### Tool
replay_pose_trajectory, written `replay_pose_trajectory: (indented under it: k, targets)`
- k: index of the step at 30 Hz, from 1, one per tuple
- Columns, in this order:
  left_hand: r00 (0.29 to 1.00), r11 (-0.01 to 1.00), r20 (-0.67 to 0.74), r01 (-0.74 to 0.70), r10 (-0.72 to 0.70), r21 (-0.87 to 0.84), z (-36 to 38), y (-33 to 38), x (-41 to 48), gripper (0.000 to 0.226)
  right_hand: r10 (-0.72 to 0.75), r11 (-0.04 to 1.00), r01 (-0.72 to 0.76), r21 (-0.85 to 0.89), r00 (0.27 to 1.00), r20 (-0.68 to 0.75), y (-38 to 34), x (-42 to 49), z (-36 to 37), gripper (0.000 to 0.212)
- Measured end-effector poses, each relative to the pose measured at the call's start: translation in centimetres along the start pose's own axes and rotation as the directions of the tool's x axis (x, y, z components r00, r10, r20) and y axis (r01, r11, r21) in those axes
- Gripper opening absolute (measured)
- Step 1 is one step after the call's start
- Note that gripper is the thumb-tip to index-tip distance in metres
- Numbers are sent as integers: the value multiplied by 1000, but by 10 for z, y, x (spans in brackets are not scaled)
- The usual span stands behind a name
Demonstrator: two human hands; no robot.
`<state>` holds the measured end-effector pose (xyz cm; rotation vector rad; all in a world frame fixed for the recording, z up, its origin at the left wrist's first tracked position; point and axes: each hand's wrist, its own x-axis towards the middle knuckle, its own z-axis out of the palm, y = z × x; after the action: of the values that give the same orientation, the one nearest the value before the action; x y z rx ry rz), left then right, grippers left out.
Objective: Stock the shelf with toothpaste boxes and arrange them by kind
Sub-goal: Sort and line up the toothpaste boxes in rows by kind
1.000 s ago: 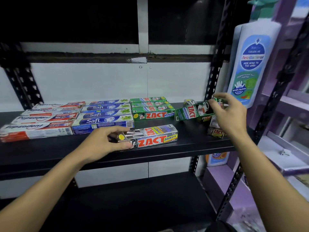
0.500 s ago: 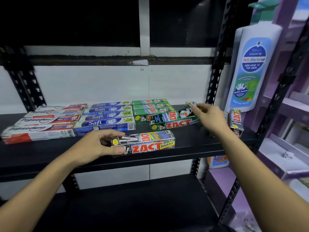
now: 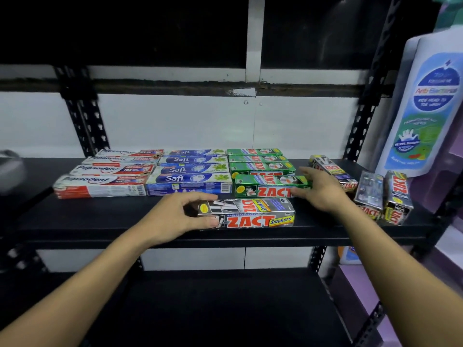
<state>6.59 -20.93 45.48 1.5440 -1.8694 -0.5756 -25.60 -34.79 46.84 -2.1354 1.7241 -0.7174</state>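
On the black shelf (image 3: 105,221) lie rows of red-and-white Pepsodent boxes (image 3: 100,186), blue Safi boxes (image 3: 189,182) and green Zact boxes (image 3: 260,160). My right hand (image 3: 318,189) touches the right end of the front green Zact box (image 3: 265,186), fingers fairly straight. My left hand (image 3: 180,216) holds the left end of a silver Zact Smokers box (image 3: 250,214) lying near the shelf's front edge. More silver Zact Smokers boxes sit to the right: one lying (image 3: 333,171), two standing on end (image 3: 385,196).
A large white wash bottle (image 3: 426,106) stands at the far right beside the rack's black upright (image 3: 363,116). A lower black shelf (image 3: 200,309) lies below. Purple shelving (image 3: 448,246) is at the right edge.
My right hand carried the green Zact box left and set it down in front of the green row. The left hand stayed on the silver box.
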Motion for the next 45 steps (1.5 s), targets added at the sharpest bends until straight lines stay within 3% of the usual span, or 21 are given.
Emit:
replay_pose_trajectory:
  k: [5, 7, 9, 12, 14, 18, 28, 33, 38, 45]
  targets:
    - [994, 990, -94, -48, 61, 135, 12, -1, 6, 71, 12, 999, -11, 41, 1000, -9, 1, 11, 5, 70]
    - [972, 998, -228, -61, 62, 14, 9, 0, 13, 68, -7, 998, 8, 58, 1000, -26, 3, 12, 8, 68]
    - [909, 992, -417, -76, 28, -97, 4, -2, 27, 64, -18, 996, 22, 82, 999, -49, 4, 13, 12, 66]
    - [793, 995, -602, -87, 96, 45, -2, -7, 52, 31, -11, 990, 22, 136, 997, -81, 4, 16, 16, 65]
    - [791, 974, -584, -68, 184, 214, -2, -12, 71, 22, -3, 988, 18, 150, 995, -101, 6, 18, 19, 65]
    - [853, 896, -445, -57, 273, 440, 8, -14, 98, 37, 5, 989, 16, 150, 991, -132, 9, 21, 24, 67]
    - [856, 859, -368, -155, 364, 488, 28, -32, 110, 62, -6, 989, 30, 145, 987, -159, 14, 27, 29, 70]
    - [831, 741, -259, -245, 492, 625, 33, -39, 119, 72, 51, 985, -19, 172, 982, -180, 14, 26, 28, 82]
    - [831, 705, -223, -254, 509, 663, 33, -42, 123, 74, 25, 982, 9, 190, 984, -175, 10, 21, 24, 66]
    - [826, 701, -222, -262, 518, 664, 34, -46, 127, 70, 14, 973, 25, 229, 986, -165, 8, 18, 23, 64]
